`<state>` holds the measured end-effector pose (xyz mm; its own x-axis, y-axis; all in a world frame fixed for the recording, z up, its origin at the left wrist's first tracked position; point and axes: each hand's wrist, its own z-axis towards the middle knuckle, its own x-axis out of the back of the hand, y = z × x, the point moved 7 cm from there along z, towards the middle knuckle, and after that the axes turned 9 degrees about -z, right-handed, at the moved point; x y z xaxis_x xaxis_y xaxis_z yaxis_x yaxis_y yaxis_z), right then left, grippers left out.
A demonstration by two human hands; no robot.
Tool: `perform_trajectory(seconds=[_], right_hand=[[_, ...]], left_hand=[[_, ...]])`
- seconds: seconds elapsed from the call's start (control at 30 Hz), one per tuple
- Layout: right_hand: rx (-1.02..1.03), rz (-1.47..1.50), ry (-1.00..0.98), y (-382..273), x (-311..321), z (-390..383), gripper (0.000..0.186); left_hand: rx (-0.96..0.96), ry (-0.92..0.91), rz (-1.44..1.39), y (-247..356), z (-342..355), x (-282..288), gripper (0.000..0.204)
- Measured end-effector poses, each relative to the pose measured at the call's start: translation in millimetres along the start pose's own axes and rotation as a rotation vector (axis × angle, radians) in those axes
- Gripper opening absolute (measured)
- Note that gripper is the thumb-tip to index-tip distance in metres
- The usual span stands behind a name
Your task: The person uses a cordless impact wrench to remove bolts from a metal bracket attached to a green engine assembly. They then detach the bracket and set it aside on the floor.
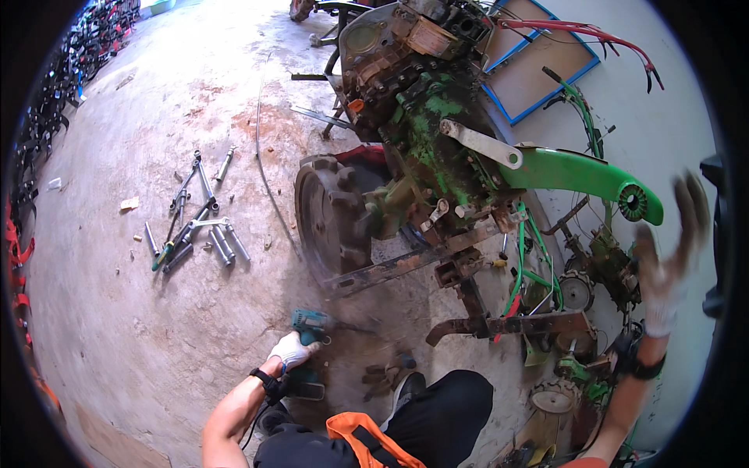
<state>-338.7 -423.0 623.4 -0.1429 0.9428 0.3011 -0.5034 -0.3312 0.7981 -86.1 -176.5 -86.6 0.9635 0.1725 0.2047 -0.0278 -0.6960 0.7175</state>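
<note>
Dark trousers (449,413) and orange cloth (342,425) lie nearest the camera; a shoe (406,390) rests beyond them. Caution: the power driver's blurred front end lies close to this foot. If the tool slips, it may strike the shoe.

Left hand (291,351): gloved, fingers wrapped around the grip of a teal power driver (310,320), held low over the floor. Trigger position and bit rotation cannot be determined. An unintended trigger press could snag loose material or twist the wrist, as only one hand steadies the tool.

Right hand (669,253): gloved, raised, fingers spread, no object visible in the grasp. It is near the toothed end of the green handle arm (581,169); contact cannot be confirmed. A careless sweep could knock the knuckles against that end.

Beyond the driver, a rusty steel bar (538,323) projects from the machine at shin height, presenting a trip or bruise hazard on rising. Loose sockets (239,242) on the floor could roll underfoot. The treaded wheel (324,218) and heavy engine block (413,39) stand farther off; should the support be inadequate, side force could shift the machine.
</note>
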Motion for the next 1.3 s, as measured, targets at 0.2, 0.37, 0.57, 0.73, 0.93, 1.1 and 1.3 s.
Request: perform_trajectory(seconds=[0.2, 0.37, 0.57, 0.73, 0.93, 1.1, 1.3], right_hand=[[-0.018, 0.135, -0.522, -58.4, -57.4, 74.7, 0.082], [-0.015, 0.286, -0.524, -66.3, -48.8, 73.3, 0.077], [-0.199, 0.409, -0.574, -58.3, -45.0, 65.7, 0.084], [-0.111, 0.469, -0.703, -51.7, -59.4, 70.8, 0.093], [0.078, 0.722, -0.954, -47.0, -75.7, 99.3, 0.11], [0.148, 0.761, -1.061, -43.8, -87.2, 102.1, 0.111], [0.171, 0.781, -1.052, -49.1, -96.2, 98.0, 0.101]], left_hand=[[-0.099, -0.03, 0.367, 37.2, -17.5, 35.6, 0.068], [-0.502, 0.332, 0.055, 130.6, -43.9, 107.8, 0.051], [-0.778, 0.334, -0.196, 263.6, -73.8, 162.7, 0.038], [-0.504, -0.324, -0.065, 302.8, -84.7, 137.9, 0.054], [-0.261, -0.386, -0.029, 315.3, -114.0, 105.3, 0.057], [-0.092, -0.334, 0.053, 320.3, -116.8, 102.2, 0.053], [-0.133, -0.323, 0.059, 323.3, -114.6, 100.9, 0.055]])
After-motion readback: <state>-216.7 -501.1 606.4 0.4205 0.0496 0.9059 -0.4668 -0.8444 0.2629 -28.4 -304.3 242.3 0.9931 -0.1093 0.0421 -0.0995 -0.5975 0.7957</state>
